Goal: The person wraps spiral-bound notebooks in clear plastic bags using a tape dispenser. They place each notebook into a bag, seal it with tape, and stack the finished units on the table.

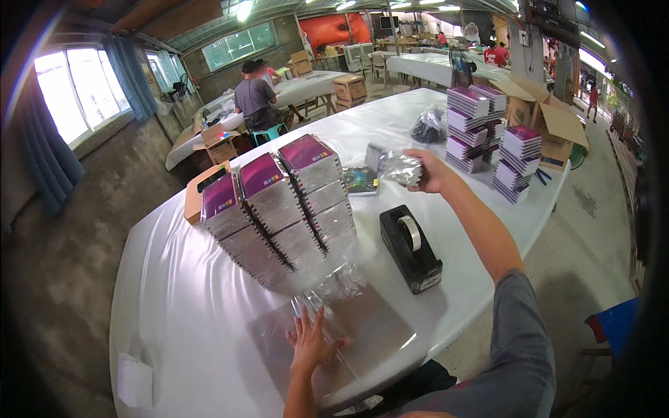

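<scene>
My left hand (313, 345) lies with fingers spread on a pile of clear plastic sheets or bags (380, 324) near the table's front edge. My right arm stretches out over the table, and my right hand (431, 172) grips the right end of a small bundle of spiral notebooks (394, 166), partly covered by shiny clear plastic. Below that bundle stands a black tape dispenser (418, 261) with a pale roll. To the left rise three columns of spiral notebooks (279, 198) with purple covers. A dark item with a colourful cover (361, 180) lies behind them.
More purple-covered notebook stacks (516, 164) stand at the right, with blue-handled pliers (543, 177) beside them. Open cartons (557, 129) are behind. A dark bundle in clear plastic (428, 127) lies farther back. At another table, a person (258, 97) sits on a green stool.
</scene>
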Tool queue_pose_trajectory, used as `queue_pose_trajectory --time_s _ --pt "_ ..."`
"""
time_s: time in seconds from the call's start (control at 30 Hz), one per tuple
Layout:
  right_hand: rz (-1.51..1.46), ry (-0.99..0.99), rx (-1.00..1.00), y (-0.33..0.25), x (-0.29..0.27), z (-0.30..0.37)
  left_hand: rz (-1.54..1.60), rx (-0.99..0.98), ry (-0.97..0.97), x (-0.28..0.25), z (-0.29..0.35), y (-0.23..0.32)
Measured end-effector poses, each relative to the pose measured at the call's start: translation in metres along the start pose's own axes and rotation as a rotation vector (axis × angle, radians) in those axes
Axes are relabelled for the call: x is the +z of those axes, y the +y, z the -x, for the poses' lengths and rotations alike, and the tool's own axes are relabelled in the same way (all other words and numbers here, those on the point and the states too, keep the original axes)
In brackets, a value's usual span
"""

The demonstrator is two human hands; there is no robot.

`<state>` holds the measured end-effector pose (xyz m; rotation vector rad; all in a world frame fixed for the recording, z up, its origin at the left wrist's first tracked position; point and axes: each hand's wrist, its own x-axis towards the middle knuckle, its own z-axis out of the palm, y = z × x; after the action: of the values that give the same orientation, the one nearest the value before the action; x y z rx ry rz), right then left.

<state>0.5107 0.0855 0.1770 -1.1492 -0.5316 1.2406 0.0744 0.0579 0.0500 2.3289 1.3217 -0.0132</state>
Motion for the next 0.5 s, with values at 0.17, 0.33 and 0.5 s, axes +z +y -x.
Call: queue_pose_trajectory --time_s 0.17,0.33,0.5 --pt "0.219 -0.035 0.258 0.032 -0.004 -0.096 -0.033 0.08 0.004 0.011 -0.002 -0.018" --pt "0.631 -0.247 0.34 0.081 -0.014 -0.142 -0.06 0.091 0.001 0.011 -0.001 -0.019" --pt "1.065 -0.299 0.281 0.09 -0.003 -0.15 -0.109 0.07 0.024 0.007 0.001 -0.014"
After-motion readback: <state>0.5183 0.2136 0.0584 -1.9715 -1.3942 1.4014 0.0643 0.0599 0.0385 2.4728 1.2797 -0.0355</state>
